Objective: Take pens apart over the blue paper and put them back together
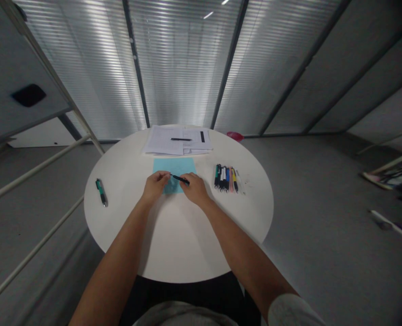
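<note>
I see the black pen [180, 179] between the two hands, over the blue sheet [174, 164]. The right hand [194, 187] is closed round its thick end; the left hand [157, 184] has fingers pinched at its thin tip — whether they grip it, I cannot tell. The pen is slim and dark, the sheet flat, the round table [180, 244] smooth and white.

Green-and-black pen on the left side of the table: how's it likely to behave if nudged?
The green-and-black pen looks slim and rounded, so probably apt to roll sideways. Its straight barrel suggests it's stiff. The white table looks smooth, so it may also slide.
</note>
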{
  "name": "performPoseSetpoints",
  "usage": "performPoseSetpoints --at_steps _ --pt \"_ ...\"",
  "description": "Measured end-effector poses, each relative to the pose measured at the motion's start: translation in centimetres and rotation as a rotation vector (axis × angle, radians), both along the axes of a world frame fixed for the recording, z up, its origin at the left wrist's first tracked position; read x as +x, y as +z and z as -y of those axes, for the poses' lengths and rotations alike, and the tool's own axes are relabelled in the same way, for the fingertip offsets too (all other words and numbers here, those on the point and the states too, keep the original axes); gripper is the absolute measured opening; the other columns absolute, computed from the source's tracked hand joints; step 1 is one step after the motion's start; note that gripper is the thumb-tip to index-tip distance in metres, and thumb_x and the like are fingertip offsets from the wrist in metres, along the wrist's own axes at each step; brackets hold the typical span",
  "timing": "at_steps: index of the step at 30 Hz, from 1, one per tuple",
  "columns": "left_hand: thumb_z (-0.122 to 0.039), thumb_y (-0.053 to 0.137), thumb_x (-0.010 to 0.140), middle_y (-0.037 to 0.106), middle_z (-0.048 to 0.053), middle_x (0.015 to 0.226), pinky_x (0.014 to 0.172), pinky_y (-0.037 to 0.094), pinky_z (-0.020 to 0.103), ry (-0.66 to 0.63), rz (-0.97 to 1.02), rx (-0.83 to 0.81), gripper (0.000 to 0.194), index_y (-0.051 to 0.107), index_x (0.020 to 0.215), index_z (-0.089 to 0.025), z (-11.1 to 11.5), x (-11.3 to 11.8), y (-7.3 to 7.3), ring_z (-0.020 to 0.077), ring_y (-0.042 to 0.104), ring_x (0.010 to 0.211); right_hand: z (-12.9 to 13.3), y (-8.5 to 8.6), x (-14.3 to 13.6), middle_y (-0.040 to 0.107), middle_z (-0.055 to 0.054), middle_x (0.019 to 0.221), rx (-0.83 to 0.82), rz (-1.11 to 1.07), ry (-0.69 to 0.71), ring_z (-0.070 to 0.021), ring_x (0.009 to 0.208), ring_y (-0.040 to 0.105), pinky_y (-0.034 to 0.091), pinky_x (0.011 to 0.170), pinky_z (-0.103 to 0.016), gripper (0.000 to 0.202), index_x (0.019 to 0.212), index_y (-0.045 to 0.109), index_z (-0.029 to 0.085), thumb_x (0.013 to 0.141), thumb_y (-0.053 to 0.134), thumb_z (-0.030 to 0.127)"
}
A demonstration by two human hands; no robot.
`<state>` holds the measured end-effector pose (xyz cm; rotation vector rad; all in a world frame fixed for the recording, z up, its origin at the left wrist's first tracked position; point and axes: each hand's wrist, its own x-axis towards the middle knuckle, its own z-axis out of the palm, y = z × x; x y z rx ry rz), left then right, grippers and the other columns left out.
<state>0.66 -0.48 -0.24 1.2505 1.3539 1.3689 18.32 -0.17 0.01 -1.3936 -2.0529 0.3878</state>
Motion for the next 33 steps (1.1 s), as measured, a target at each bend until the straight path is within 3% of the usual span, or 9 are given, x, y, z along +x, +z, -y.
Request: performPoseSetpoints --at_steps 15,21,27,33 --pt "-0.041 0.072 0.068 0.059 0.002 0.063 0.056 0.036 0.026 -0.07 -0.015 -0.017 0.029 0.07 0.079 -0.015 0.1 -0.3 -0.1 0.012 0.049 0.057 -0.1 0.5 0.8 0.063 -0.005 0.097 0.099 0.124 0.071 -0.0199 0.092 0.053 0.039 0.082 -0.032 0.029 0.118 0.065 0.033 0.094 0.051 0.032" --pt "-0.042 0.072 0.067 0.06 0.003 0.063 0.057 0.036 0.026 -0.081 -0.035 -0.016 0.029 0.07 0.074 -0.015 0.4 -0.2 0.5 0.0128 0.049 0.059 0.0 0.9 1.1 0.063 -0.007 0.099 0.169 0.155 0.099 -0.0233 0.094 0.051 0.039 0.082 -0.037 0.028 0.116 0.067 0.03 0.092 0.054 0.028" --pt "-0.04 0.075 0.067 0.056 0.001 0.06 0.054 0.033 0.025 -0.084 0.07 -0.02 0.029 0.069 0.078 -0.014 0.5 -0.2 0.6 0.0109 0.045 0.055 -0.1 0.3 0.8 0.059 -0.006 0.105 0.128 -0.098 0.132 -0.0197 0.096 0.055 0.045 0.084 -0.034 0.031 0.118 0.057 0.024 0.087 0.058 0.025" --pt "-0.036 0.079 0.062 0.059 0.001 0.066 0.057 0.038 0.025 -0.086 0.2 -0.05 0.032 0.072 0.086 -0.016 0.3 -0.3 0.5 0.0102 0.049 0.057 -0.6 -0.6 0.5 0.057 -0.003 0.096 0.091 -0.242 0.196 -0.016 0.088 0.056 0.046 0.077 -0.028 0.012 0.096 0.057 0.021 0.085 0.06 0.023"
